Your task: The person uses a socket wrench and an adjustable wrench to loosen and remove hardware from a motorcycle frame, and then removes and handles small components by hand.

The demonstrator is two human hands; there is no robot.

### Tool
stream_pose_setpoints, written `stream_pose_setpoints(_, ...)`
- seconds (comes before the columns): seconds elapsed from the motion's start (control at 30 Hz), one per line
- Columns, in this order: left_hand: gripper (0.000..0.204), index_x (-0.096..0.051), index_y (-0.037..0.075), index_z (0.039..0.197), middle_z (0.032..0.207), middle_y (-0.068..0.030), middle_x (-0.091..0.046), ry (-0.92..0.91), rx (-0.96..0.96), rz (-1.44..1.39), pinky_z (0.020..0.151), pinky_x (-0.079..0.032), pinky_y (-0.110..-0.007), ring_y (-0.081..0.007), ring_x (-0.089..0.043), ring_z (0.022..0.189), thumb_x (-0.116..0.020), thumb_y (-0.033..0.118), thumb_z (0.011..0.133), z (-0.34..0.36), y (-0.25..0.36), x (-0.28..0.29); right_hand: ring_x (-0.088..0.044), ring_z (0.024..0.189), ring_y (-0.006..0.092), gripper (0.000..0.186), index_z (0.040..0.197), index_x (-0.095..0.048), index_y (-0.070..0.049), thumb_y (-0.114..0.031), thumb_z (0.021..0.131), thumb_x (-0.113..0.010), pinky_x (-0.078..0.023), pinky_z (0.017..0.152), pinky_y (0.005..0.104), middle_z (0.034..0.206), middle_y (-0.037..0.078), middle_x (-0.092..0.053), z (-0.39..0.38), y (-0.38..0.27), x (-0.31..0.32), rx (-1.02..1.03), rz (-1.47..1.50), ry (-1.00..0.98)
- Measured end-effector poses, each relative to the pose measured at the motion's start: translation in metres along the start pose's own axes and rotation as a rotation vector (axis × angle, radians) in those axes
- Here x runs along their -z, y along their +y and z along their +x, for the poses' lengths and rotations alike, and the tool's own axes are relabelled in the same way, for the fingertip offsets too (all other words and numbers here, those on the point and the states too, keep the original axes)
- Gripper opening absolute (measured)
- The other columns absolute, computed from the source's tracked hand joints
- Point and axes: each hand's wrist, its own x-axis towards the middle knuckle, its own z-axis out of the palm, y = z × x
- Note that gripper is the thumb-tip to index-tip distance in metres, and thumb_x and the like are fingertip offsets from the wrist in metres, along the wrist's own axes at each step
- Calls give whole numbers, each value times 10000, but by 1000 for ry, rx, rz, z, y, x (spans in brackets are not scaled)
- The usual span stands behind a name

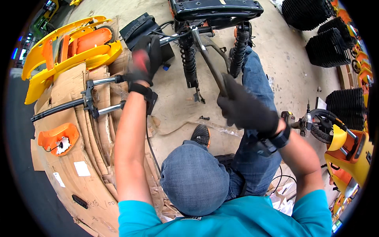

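A long-handled wrench (209, 59) is in my gloved right hand (246, 104), whose fingers wrap round its dark grip. The wrench's metal head reaches up to the underside of a black vehicle frame (219, 10). Two coil-spring shock absorbers (188, 59) hang from that frame, one on each side of the wrench. My gloved left hand (146, 59) is raised at the frame's left, beside a black panel (138, 28) and some cables. Motion smears its fingers, so whether they hold anything does not show.
Flattened cardboard (71, 173) at the left bears a fork assembly (90, 98), an orange shell (59, 139) and yellow body panels (71, 51). A cordless drill (306, 123) stands at the right. Stacked black ribbed parts (327, 51) are at the far right. A cable trails near my left arm.
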Motion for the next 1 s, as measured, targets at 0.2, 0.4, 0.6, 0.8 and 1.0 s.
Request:
stream_pose_setpoints(0.2,200,-662,43,870,737,-53,-655,-665,703,-272,468,-505,-227,-136,-637,587,-492,142,903,64,14,23,-558,540,160,612,1426,-231,32,-72,894,-514,-473,475,313,723,102,-562,-8,38,-35,-36,43,160)
stream_pose_setpoints(0.4,132,-661,37,843,655,-113,-612,-192,457,-301,592,-504,-317,-218,-598,569,-620,162,847,24,22,7,-643,611,171,339,1176,-460,-1,-164,890,-541,-508,446,281,812,137,-579,1,-34,59,-350,401,-193)
stream_pose_setpoints(0.6,104,-617,50,899,879,-141,-630,73,-259,29,745,-489,-380,-311,-608,820,-623,145,859,2,3,3,-643,598,161,175,993,-451,3,-145,911,-496,-530,452,268,790,100,-565,21,-43,67,-30,89,-223)
stream_pose_setpoints(0.8,236,-646,43,1005,765,-107,-632,-443,-507,752,622,-524,-349,-231,-640,682,-557,228,890,44,-31,25,-591,572,179,483,1317,-320,49,-95,898,-511,-464,459,316,778,130,-577,0,28,-28,114,-109,148)
stream_pose_setpoints(1.0,274,-682,60,917,676,-36,-629,-517,777,-499,460,-509,-232,-130,-620,521,-486,250,896,49,16,20,-645,772,307,413,1225,-395,76,-53,858,-531,-522,613,372,927,249,-566,-6,26,-13,-116,43,43)
